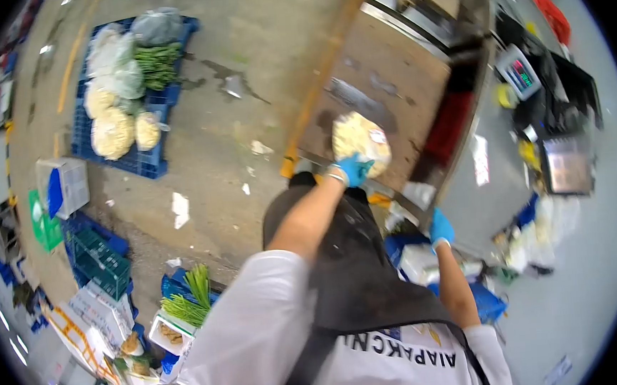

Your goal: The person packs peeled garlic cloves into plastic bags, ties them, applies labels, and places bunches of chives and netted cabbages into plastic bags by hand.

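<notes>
My left hand (353, 169), in a blue glove, grips the near edge of a clear plastic bag of pale yellow pieces (356, 140). A small white label shows on the bag; its exact contents are too blurred to name. The bag is over a brown, wet-stained platform (400, 71). My right hand (440, 227), also gloved in blue, is beside the near edge of the grey metal table (458, 182). Its fingers look stretched out, with nothing visible in them.
A blue pallet (156, 157) at upper left carries bagged pale produce and green vegetables (157, 66). A digital scale display (519, 72) stands on the table's far side. Crates (98, 257) and a white foam box (168, 334) line the lower left. Scraps litter the floor.
</notes>
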Demonstrator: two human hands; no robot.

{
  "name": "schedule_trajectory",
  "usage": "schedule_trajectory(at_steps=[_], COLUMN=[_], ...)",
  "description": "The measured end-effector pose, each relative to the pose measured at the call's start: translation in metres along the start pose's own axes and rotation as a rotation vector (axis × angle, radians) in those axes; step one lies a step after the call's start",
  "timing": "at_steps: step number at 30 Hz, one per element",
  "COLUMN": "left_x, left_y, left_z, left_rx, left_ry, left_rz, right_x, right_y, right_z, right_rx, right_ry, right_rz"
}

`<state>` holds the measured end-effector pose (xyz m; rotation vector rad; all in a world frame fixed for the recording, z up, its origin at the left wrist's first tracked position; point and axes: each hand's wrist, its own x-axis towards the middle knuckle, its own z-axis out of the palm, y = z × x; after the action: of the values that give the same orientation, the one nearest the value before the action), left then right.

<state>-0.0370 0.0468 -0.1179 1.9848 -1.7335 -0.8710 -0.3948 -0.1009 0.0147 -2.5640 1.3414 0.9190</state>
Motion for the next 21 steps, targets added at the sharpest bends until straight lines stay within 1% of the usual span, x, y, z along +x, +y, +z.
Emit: schedule_trajectory(at_steps=[1,3,4,5,6,7,8,9,10,11,12,13,14,15,16,17,18,19,20,21], left_x=[0.005,0.013,0.009,0.004,-0.014,-0.031,-0.051,-0.077,-0.107,-0.136,-0.165,-0.192,-0.212,-0.242,-0.265,-0.29,-0.314,-0.338,-0.363,-0.357], left_y=[0.005,0.014,0.015,0.015,0.004,-0.007,-0.02,-0.014,-0.045,-0.078,-0.123,-0.168,-0.214,-0.253,-0.289,-0.322,-0.346,-0.371,-0.384,-0.369], left_z=[-0.016,-0.051,-0.067,-0.08,-0.087,-0.094,-0.102,-0.158,-0.164,-0.168,-0.184,-0.2,-0.238,-0.275,-0.316,-0.363,-0.408,-0.446,-0.474,-0.481], left_rx=[-0.189,-0.948,-1.106,-1.111,-0.779,-0.413,-0.155,-0.851,-0.416,0.11,0.019,-0.055,0.0,0.148,0.386,0.744,1.171,1.497,1.709,2.284], left_ry=[0.03,0.141,0.244,0.338,0.41,0.498,0.54,0.51,0.619,0.791,0.708,0.615,0.573,0.487,0.341,0.109,-0.178,-0.412,-0.562,-1.195], left_rz=[-0.209,-0.671,-0.792,-0.836,-0.708,-0.628,-0.621,-0.896,-0.554,-0.297,-0.474,-0.652,-0.737,-0.758,-0.741,-0.69,-0.567,-0.405,-0.206,0.273], right_x=[0.001,0.004,0.0,-0.001,0.0,0.004,0.006,0.002,0.003,0.004,-0.001,-0.009,-0.008,-0.015,-0.01,-0.016,-0.016,-0.015,-0.016,-0.015], right_y=[-0.002,-0.015,-0.018,-0.019,-0.02,-0.024,-0.023,-0.019,-0.017,-0.014,-0.01,-0.017,-0.012,-0.023,-0.018,-0.027,-0.03,-0.025,-0.026,-0.024], right_z=[0.003,-0.016,-0.015,-0.015,-0.02,-0.019,-0.018,-0.016,-0.009,-0.005,0.0,-0.015,-0.014,-0.042,-0.028,-0.047,-0.055,-0.045,-0.045,-0.045], right_rx=[0.009,0.161,0.217,0.278,0.285,0.302,0.314,0.324,0.359,0.357,0.344,0.28,0.198,0.284,0.34,0.396,0.392,0.408,0.4,0.401], right_ry=[-0.002,-0.1,-0.028,0.049,0.011,0.002,-0.008,-0.02,0.031,-0.015,0.067,0.055,-0.04,-0.052,-0.047,0.018,0.008,0.056,0.084,0.081], right_rz=[0.052,0.268,0.301,0.339,0.36,0.359,0.365,0.381,0.361,0.326,0.245,0.191,0.161,0.213,0.293,0.305,0.337,0.322,0.33,0.34])
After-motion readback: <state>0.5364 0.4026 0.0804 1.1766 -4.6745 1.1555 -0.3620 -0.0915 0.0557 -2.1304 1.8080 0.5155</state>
